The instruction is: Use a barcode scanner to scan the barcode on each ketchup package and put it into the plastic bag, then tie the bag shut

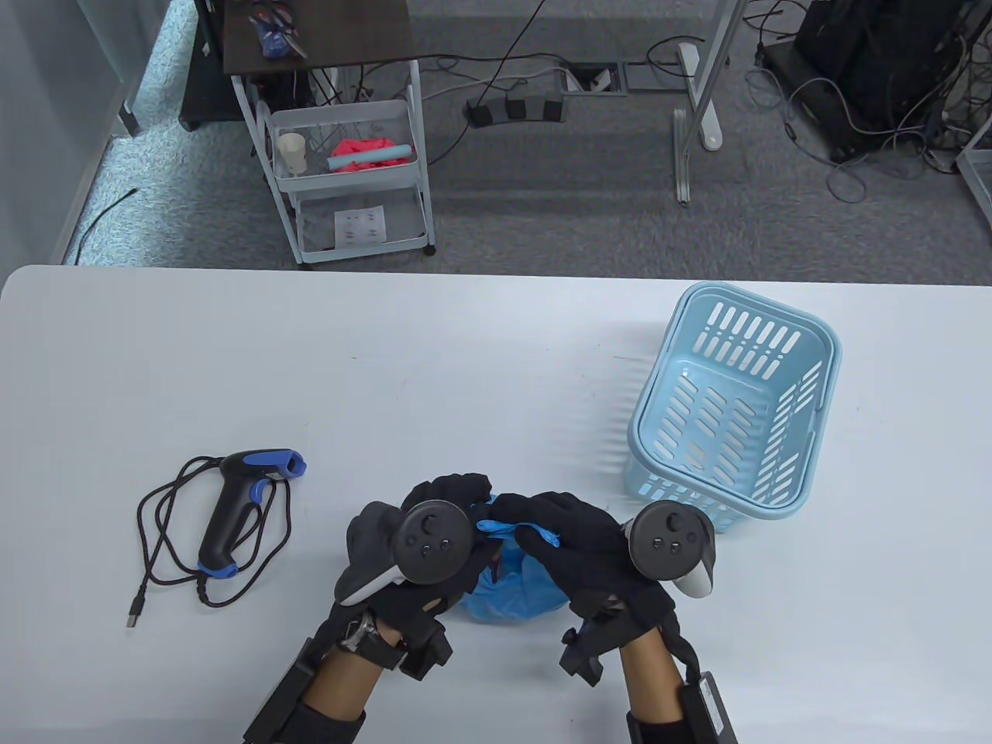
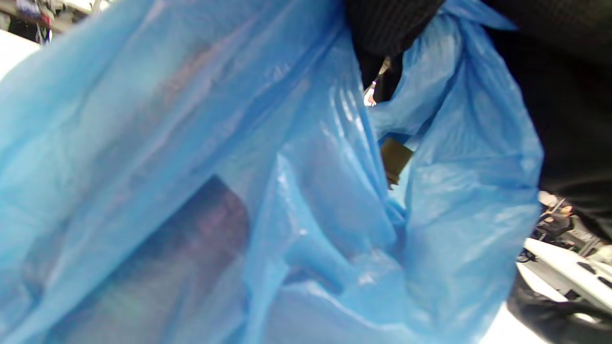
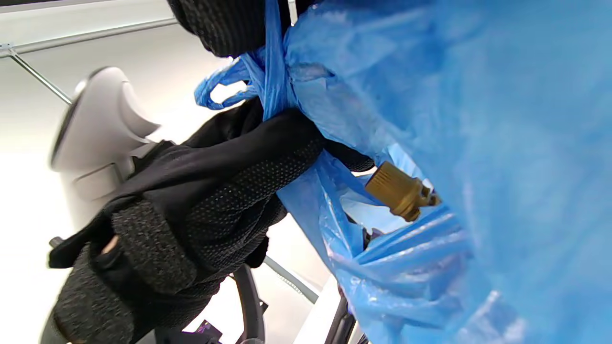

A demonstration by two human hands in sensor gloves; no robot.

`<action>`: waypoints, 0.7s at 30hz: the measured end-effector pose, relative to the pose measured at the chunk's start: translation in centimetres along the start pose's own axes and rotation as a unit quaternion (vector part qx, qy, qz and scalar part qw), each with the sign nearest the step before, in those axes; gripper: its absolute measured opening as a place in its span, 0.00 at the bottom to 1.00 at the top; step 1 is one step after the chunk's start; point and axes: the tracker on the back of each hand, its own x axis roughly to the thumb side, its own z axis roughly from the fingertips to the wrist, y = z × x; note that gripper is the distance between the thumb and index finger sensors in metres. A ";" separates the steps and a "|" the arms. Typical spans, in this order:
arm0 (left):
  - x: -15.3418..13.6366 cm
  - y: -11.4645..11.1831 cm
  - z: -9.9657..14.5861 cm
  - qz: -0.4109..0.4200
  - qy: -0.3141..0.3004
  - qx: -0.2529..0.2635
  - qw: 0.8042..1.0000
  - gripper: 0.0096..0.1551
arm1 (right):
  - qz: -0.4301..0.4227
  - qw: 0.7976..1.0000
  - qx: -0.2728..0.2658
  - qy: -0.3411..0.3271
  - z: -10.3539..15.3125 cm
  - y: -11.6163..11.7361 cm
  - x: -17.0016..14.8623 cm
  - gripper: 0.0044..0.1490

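Observation:
A blue plastic bag (image 1: pixel 511 593) sits on the white table near its front edge, between my two hands. My left hand (image 1: pixel 442 511) and my right hand (image 1: pixel 535 519) meet above it, each gripping a twisted blue handle strip (image 1: pixel 515 531) of the bag. In the left wrist view the bag (image 2: pixel 267 181) fills the frame, with dark packages showing dimly through the film. The right wrist view shows the handle strips (image 3: pixel 267 81) crossed and pulled taut by gloved fingers (image 3: pixel 229 28), and a package's gold screw cap (image 3: pixel 397 191) in a gap of the bag (image 3: pixel 478 143). The barcode scanner (image 1: pixel 240 511) lies unheld at the left.
The scanner's black cable (image 1: pixel 163 542) loops on the table around it, ending in a USB plug. A light blue slotted basket (image 1: pixel 736 411) stands at the right, just behind my right hand. A wire trolley (image 1: pixel 349 178) stands on the floor beyond the table.

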 end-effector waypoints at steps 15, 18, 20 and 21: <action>-2.1 0.6 -0.3 0.123 -0.030 -0.058 0.990 0.25 | 0.048 0.999 -0.020 0.003 0.0 0.2 0.4 0.22; -2.5 0.7 -0.1 0.165 -0.050 -0.064 0.983 0.38 | 0.070 0.997 -0.037 0.003 0.1 0.3 0.4 0.23; -2.4 0.7 -0.1 0.159 -0.047 -0.059 0.984 0.42 | 0.068 0.997 -0.043 0.003 0.1 0.5 0.5 0.23; -2.3 0.6 -0.1 0.146 -0.047 -0.054 0.987 0.43 | 0.073 0.996 -0.044 0.002 0.0 0.6 0.6 0.23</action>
